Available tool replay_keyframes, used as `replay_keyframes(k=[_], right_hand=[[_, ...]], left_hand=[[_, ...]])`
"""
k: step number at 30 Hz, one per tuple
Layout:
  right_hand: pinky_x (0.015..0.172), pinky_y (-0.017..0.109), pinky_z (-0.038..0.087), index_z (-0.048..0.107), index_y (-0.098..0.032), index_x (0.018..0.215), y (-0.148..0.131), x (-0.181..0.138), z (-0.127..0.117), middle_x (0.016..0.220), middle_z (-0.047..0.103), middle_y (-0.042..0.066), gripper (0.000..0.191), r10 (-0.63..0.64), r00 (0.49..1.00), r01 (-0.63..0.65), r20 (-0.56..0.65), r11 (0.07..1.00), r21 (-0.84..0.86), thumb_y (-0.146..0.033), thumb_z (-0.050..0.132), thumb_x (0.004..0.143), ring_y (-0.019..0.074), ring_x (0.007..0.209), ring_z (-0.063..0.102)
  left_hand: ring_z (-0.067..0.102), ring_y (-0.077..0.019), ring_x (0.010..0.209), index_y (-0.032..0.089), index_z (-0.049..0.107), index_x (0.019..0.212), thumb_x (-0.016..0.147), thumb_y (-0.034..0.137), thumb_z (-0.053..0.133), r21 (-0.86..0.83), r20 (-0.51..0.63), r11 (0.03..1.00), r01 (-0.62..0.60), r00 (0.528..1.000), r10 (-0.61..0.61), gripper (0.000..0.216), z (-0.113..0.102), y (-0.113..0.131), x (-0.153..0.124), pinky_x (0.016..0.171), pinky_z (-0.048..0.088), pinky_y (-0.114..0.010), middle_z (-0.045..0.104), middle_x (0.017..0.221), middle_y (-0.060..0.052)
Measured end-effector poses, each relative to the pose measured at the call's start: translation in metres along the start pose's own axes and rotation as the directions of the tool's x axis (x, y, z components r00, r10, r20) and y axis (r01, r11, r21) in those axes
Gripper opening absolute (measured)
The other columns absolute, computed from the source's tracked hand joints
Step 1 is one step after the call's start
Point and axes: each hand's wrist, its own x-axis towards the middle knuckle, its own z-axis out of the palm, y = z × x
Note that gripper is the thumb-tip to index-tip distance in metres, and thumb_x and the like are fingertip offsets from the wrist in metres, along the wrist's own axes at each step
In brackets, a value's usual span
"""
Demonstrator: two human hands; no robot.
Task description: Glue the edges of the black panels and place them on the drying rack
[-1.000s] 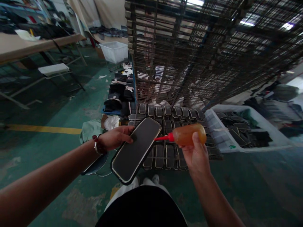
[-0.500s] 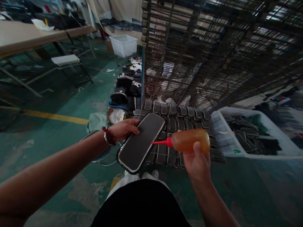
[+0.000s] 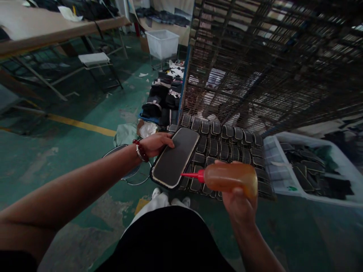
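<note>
My left hand point(image 3: 157, 144) grips a flat black oblong panel point(image 3: 176, 156) with rounded corners and a pale edge, holding it tilted in front of me. My right hand point(image 3: 239, 202) is closed round an amber squeeze bottle point(image 3: 231, 177) with a red nozzle point(image 3: 193, 175). The nozzle tip touches the panel's lower right edge. Below both hands, several similar black pieces point(image 3: 224, 149) lie in rows on a low wire shelf.
A tall wire rack point(image 3: 269, 64) rises ahead. A white bin point(image 3: 272, 158) holding dark pieces stands on the right. A round metal stool point(image 3: 129, 172) is at my left, dark goods are stacked on the floor point(image 3: 163, 100), and tables point(image 3: 53, 30) stand at far left.
The nozzle has slid down the panel's right edge from the top corner to the lower corner. My view has shifted, so the scene sits further right and lower.
</note>
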Motion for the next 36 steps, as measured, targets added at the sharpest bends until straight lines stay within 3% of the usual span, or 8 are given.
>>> replay_keyframes(k=[9,15,20,22,25,27,33,36], right_hand=[[0.1,0.059,0.051,0.054,-0.026,0.133,0.003,-0.008,0.008,0.115,0.072,0.012,0.062,0.029,1.0,-0.029,0.0,1.0,-0.012,-0.039,0.081,0.078,0.0333,0.116,0.065],[0.105,0.058,0.047,0.056,-0.026,0.13,0.009,-0.005,0.014,0.118,0.071,0.012,0.06,0.017,0.993,-0.02,-0.116,0.999,-0.031,-0.043,0.081,0.078,0.0322,0.118,0.064],[0.1,0.056,0.052,0.058,-0.026,0.128,0.026,-0.007,0.021,0.123,0.069,0.011,0.059,0.017,0.974,-0.016,-0.227,1.0,0.006,-0.044,0.081,0.077,0.0327,0.119,0.063],[0.093,0.05,0.057,0.058,-0.027,0.128,0.033,-0.007,0.028,0.124,0.069,0.009,0.057,0.135,0.948,-0.107,-0.287,0.988,0.113,-0.045,0.08,0.078,0.0309,0.118,0.064],[0.082,0.038,0.062,0.062,-0.026,0.12,0.038,0.005,0.037,0.118,0.071,0.007,0.044,0.457,0.845,-0.355,-0.278,0.868,0.348,-0.049,0.075,0.084,0.0251,0.108,0.069],[0.077,0.034,0.063,0.065,-0.024,0.114,0.038,0.022,0.039,0.113,0.072,0.007,0.041,0.527,0.812,-0.401,-0.251,0.817,0.415,-0.05,0.074,0.085,0.0221,0.101,0.07],[0.052,0.024,0.056,0.064,-0.02,0.103,0.041,0.077,0.033,0.093,0.07,0.003,0.039,0.156,0.931,-0.114,-0.329,0.983,0.143,-0.04,0.083,0.076,0.0175,0.076,0.069],[0.056,0.026,0.058,0.062,-0.021,0.106,0.051,0.085,0.036,0.095,0.068,0.001,0.04,0.042,0.959,-0.037,-0.28,0.999,0.022,-0.037,0.082,0.076,0.017,0.077,0.068]], left_hand=[[0.069,-0.0216,0.058,0.009,0.066,0.091,0.06,-0.002,0.06,-0.069,-0.193,0.997,-0.047,0.981,0.033,0.034,-0.012,0.005,0.0,0.057,0.058,-0.033,0.073,0.069,-0.008],[0.068,-0.0217,0.054,0.009,0.064,0.082,0.064,-0.004,0.058,-0.17,-0.289,0.979,-0.111,0.956,0.058,0.023,-0.017,0.005,0.001,0.053,0.059,-0.032,0.07,0.064,-0.008],[0.067,-0.02,0.05,0.009,0.065,0.087,0.07,-0.004,0.053,-0.291,-0.376,0.951,-0.108,0.926,-0.009,0.024,-0.018,0.005,0.004,0.051,0.059,-0.03,0.067,0.058,-0.005],[0.067,-0.0193,0.049,0.009,0.065,0.087,0.07,-0.004,0.055,-0.303,-0.401,0.941,-0.148,0.916,0.015,0.024,-0.019,0.002,0.006,0.049,0.058,-0.029,0.068,0.059,-0.005],[0.067,-0.0177,0.051,0.012,0.062,0.084,0.069,-0.005,0.059,-0.251,-0.416,0.94,-0.232,0.902,0.112,0.023,-0.018,-0.007,0.006,0.051,0.058,-0.027,0.07,0.064,-0.004],[0.068,-0.0176,0.054,0.012,0.062,0.087,0.067,-0.005,0.06,-0.216,-0.366,0.947,-0.238,0.919,0.148,0.026,-0.015,-0.015,0.003,0.054,0.059,-0.028,0.072,0.069,-0.004],[0.071,-0.0204,0.064,0.011,0.066,0.096,0.068,-0.001,0.059,-0.172,-0.147,0.979,-0.113,0.985,0.088,0.032,-0.001,-0.033,-0.009,0.061,0.06,-0.031,0.075,0.081,-0.01],[0.072,-0.022,0.067,0.011,0.068,0.098,0.066,-0.001,0.057,-0.159,-0.093,0.985,-0.063,0.994,0.049,0.036,-0.001,-0.033,-0.009,0.065,0.06,-0.034,0.075,0.082,-0.011]])
